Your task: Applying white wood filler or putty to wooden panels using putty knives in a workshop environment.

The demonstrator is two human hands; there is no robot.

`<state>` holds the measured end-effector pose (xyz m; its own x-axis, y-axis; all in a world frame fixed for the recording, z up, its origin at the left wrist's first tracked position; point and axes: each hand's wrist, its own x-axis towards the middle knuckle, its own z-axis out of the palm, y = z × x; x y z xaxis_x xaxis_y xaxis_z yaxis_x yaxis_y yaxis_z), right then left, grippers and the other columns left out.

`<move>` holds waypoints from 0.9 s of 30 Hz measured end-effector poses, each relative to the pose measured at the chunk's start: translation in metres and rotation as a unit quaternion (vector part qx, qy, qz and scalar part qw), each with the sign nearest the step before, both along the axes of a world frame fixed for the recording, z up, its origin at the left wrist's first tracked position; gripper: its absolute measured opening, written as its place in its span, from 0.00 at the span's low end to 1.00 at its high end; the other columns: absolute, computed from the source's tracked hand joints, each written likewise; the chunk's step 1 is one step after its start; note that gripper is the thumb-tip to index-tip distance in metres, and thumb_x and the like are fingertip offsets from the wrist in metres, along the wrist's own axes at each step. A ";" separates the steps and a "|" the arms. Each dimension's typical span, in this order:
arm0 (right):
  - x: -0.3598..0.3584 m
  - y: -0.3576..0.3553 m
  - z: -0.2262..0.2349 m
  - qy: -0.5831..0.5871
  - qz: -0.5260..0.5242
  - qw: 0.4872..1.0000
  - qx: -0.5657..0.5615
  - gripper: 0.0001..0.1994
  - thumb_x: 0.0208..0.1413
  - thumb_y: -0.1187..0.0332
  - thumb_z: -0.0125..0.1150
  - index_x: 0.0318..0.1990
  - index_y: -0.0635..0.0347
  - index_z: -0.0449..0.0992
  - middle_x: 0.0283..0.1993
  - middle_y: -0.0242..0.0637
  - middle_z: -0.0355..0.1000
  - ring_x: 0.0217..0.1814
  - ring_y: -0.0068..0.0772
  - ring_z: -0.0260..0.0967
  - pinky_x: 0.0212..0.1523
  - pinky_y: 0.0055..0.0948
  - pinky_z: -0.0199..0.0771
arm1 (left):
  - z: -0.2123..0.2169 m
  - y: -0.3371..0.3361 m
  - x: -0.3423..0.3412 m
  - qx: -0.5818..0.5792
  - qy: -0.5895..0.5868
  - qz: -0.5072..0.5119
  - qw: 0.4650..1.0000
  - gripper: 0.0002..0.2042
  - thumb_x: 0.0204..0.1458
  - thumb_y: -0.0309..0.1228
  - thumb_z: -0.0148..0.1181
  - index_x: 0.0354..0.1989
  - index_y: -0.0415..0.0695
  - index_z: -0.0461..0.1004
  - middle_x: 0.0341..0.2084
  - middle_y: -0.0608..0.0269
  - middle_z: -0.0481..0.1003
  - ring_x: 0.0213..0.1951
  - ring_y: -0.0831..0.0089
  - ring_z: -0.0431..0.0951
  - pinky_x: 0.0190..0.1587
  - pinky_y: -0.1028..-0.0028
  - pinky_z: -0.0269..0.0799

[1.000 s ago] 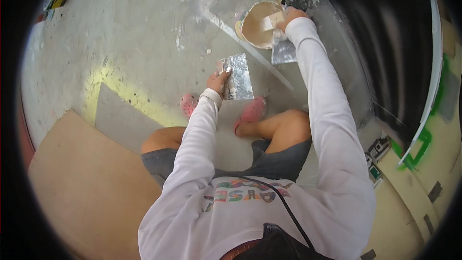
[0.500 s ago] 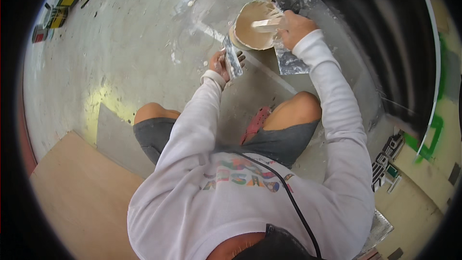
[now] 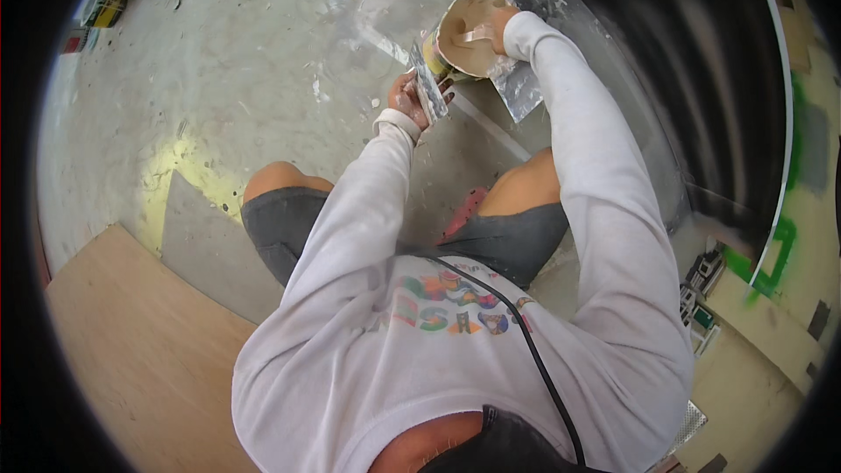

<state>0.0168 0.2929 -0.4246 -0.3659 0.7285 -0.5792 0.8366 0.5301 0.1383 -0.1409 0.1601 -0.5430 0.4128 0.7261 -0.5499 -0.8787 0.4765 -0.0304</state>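
My left hand point(image 3: 406, 102) grips a thin flat metal spreader point(image 3: 428, 88) smeared with pale paste, held on edge beside the tub's left side. A round tub point(image 3: 448, 45) of beige paste stands on the floor ahead, its open mouth facing me at a tilt. Over the tub's right rim, my right hand point(image 3: 499, 30) is closed around a putty knife whose pale, coated blade point(image 3: 477, 32) reaches into the paste. The handle is hidden in my fingers. Just right of the tub lies a paste-stained metal sheet point(image 3: 519, 92).
Grey floor point(image 3: 263, 61) with dried paste spots surrounds my knees. Several containers point(image 3: 109, 4) stand at the far left. A brown board point(image 3: 131, 315) lies near left. A dark glossy panel point(image 3: 701, 61) rises on the right, with tools point(image 3: 703, 289) lower down.
My right hand has moved left and away from me, pushing the blade deeper into the tub. The tub's mouth tips more toward me. My left hand has shifted slightly right with the spreader.
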 end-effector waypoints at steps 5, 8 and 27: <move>0.006 -0.032 0.030 -0.008 -0.054 0.998 -0.015 0.13 0.35 0.67 0.56 0.33 0.58 0.74 0.35 0.46 0.70 0.39 0.43 0.67 0.41 0.31 0.67 | -0.026 0.009 0.004 -0.004 -0.015 0.033 0.999 0.18 0.41 0.36 0.48 0.39 0.37 0.66 0.37 0.52 0.70 0.40 0.56 0.69 0.47 0.56 0.61; 0.010 -0.027 0.068 0.048 -0.031 0.998 -0.001 0.14 0.34 0.63 0.59 0.34 0.52 0.74 0.35 0.43 0.70 0.39 0.43 0.67 0.41 0.33 0.66 | -0.022 0.014 0.006 -0.010 -0.018 0.076 0.997 0.16 0.41 0.35 0.48 0.38 0.38 0.67 0.35 0.53 0.71 0.39 0.57 0.70 0.46 0.58 0.63; 0.068 -0.018 -0.037 0.227 -0.387 0.893 0.026 0.21 0.30 0.62 0.65 0.35 0.63 0.74 0.36 0.41 0.71 0.38 0.30 0.68 0.40 0.23 0.65 | 0.000 0.017 -0.029 0.020 0.038 0.073 0.996 0.16 0.36 0.27 0.47 0.38 0.39 0.64 0.36 0.54 0.69 0.39 0.57 0.70 0.47 0.56 0.62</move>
